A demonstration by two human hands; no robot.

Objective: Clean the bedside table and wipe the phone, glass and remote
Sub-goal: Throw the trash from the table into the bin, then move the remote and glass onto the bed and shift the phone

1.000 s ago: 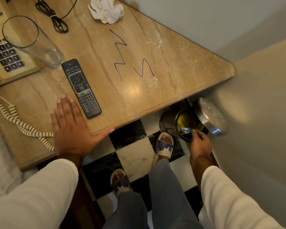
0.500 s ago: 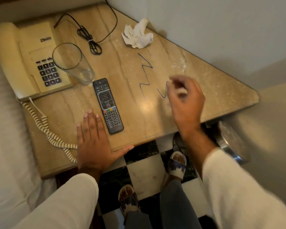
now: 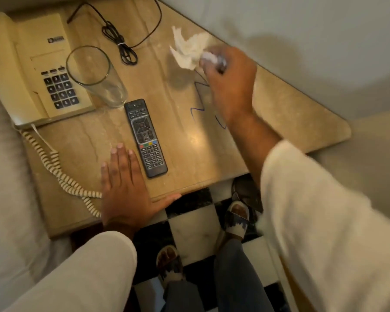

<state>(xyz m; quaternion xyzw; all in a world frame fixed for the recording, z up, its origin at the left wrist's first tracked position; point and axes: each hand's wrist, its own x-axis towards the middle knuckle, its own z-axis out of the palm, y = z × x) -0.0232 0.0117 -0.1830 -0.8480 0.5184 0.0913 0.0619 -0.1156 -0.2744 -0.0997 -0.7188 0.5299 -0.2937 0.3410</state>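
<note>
The beige marble bedside table [image 3: 279, 113] carries a cream phone [image 3: 43, 70] at the back left, an empty glass [image 3: 95, 77] beside it and a black remote [image 3: 145, 137] in the middle. My left hand [image 3: 124, 190] lies flat on the front edge, just left of the remote, holding nothing. My right hand [image 3: 230, 82] is stretched to the back, its blurred fingers curled on the right edge of a crumpled white tissue [image 3: 188, 50] that lies on the table. Blue pen scribbles [image 3: 197, 109] and white dust mark the top, partly hidden under my wrist.
A bundled black cable [image 3: 122, 46] lies behind the glass. The phone's coiled cord [image 3: 54, 170] trails along the left edge. A white bed [image 3: 5, 199] borders the table's left side. Below are black-and-white floor tiles [image 3: 189, 228], my feet, and the wall close on the right.
My right hand rose from the bin under the table, crossed the tabletop and reached the tissue at the back. The view tilted up. My left hand stayed put.
</note>
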